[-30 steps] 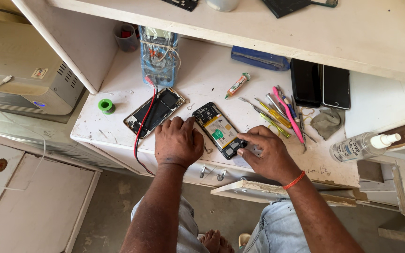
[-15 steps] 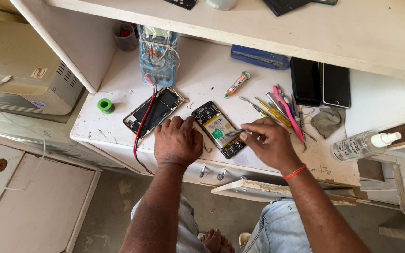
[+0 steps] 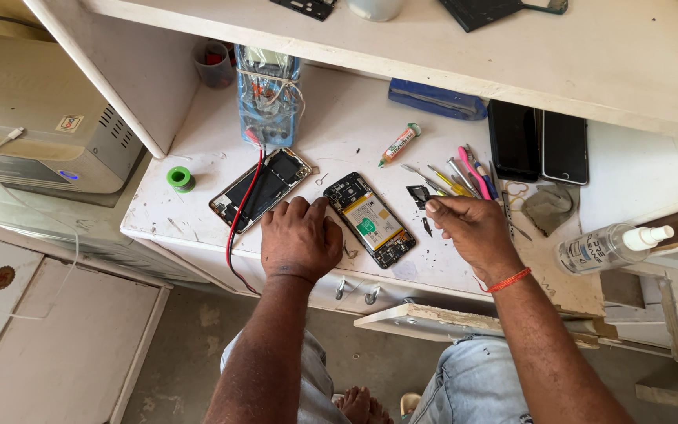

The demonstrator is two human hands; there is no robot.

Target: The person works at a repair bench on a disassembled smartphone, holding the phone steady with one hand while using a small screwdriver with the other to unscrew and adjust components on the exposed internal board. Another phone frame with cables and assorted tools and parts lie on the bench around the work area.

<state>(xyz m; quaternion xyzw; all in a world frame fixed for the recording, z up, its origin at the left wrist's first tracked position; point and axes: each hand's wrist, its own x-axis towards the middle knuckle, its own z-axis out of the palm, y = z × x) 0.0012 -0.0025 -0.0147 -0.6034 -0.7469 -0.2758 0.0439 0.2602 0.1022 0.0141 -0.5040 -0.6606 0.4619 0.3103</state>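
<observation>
Centrally, opened phone (image 3: 370, 220) lies back-off on the white desk (image 3: 339, 141), close to the front edge, bare room just behind it. Left hand (image 3: 300, 239) rests palm-down, fingers loosely curled, touching the phone's left side. Right hand (image 3: 472, 228) sits right of it, fingertips pinching a small dark part (image 3: 418, 195). Second opened phone (image 3: 260, 188) left; tools (image 3: 457, 179) right; shelf (image 3: 512, 47) overhangs; bare floor below.
</observation>
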